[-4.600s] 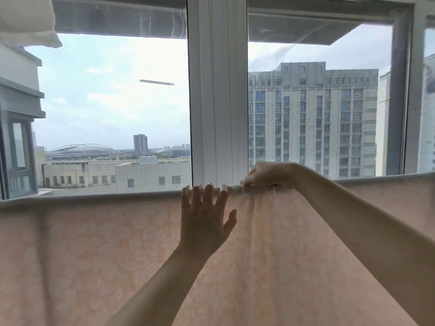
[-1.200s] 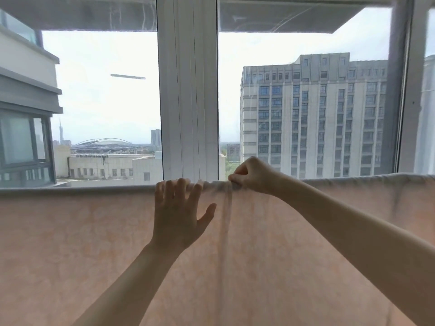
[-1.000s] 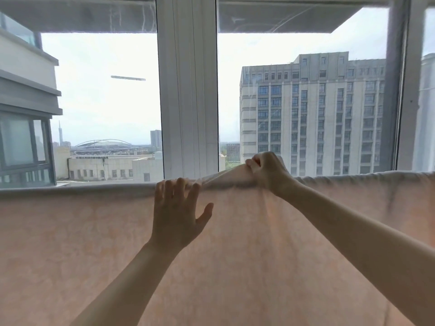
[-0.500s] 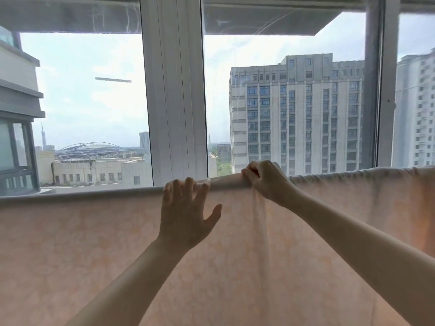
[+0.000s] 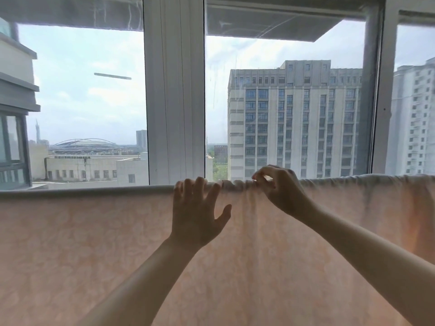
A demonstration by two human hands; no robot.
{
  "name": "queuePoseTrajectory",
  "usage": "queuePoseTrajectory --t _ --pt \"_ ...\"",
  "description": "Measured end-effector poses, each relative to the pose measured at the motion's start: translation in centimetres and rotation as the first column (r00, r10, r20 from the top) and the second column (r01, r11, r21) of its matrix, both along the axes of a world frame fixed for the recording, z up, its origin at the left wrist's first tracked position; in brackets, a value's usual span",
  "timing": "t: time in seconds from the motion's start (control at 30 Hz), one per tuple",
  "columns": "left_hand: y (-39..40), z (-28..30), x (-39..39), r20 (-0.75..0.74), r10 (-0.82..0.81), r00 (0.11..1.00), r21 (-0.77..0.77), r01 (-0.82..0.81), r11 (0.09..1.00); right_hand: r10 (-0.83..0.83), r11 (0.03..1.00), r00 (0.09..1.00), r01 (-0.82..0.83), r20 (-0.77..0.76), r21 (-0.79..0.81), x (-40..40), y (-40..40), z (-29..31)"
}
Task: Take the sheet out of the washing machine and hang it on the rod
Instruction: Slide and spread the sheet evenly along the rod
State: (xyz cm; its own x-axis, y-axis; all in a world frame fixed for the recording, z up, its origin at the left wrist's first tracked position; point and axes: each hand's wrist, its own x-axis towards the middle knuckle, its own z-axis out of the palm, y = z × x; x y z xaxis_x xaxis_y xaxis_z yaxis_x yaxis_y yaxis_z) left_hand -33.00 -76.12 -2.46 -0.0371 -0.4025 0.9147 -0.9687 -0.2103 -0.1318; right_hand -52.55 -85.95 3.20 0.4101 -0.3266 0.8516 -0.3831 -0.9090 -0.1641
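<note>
A pale peach patterned sheet (image 5: 94,250) hangs over a horizontal rod (image 5: 82,189) that runs across the whole view; the sheet covers the rod all along. My left hand (image 5: 196,212) lies flat against the sheet with straight, spread fingers, its fingertips at the rod's top. My right hand (image 5: 277,187) pinches a bunched fold of the sheet on top of the rod, just right of the left hand. The cloth is gathered into wrinkles between the two hands and lies smoother to the left. The washing machine is out of view.
Right behind the rod stands a large window with a thick white frame post (image 5: 174,90) in the middle and another post (image 5: 376,90) at the right. Tall buildings and sky show through the glass.
My right hand has shifted along the rod, lifted the top edge once and now pinches a bunched fold. My left hand has stayed flat on the sheet. The view has swung slightly.
</note>
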Motion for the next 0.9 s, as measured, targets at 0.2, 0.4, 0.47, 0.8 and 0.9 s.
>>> queuePoseTrajectory --t 0.2,0.4,0.47,0.8,0.9 --pt "-0.1 0.0 0.0 -0.003 -0.002 1.0 -0.01 0.002 1.0 0.041 0.995 0.999 -0.043 -0.029 -0.088 -1.3 -0.4 -1.4" --pt "-0.6 -0.1 0.0 0.005 0.002 1.0 -0.016 -0.002 1.0 -0.049 0.995 0.996 0.056 0.075 -0.083 -1.2 -0.7 -0.8" --pt "-0.5 -0.1 0.2 0.019 0.001 1.0 -0.021 -0.001 1.0 -0.11 0.992 0.983 0.119 0.146 -0.052 -2.3 -1.4 -0.5" --pt "-1.6 -0.4 -3.1 0.063 0.036 0.997 0.002 -0.037 0.999 -0.061 0.996 0.998 0.062 0.026 -0.066 -6.0 -3.4 -1.6" --pt "-2.8 -0.2 -5.4 0.087 0.016 0.996 0.006 -0.017 1.0 -0.035 0.994 0.999 0.032 -0.018 -0.108 -6.2 -3.7 -1.6"
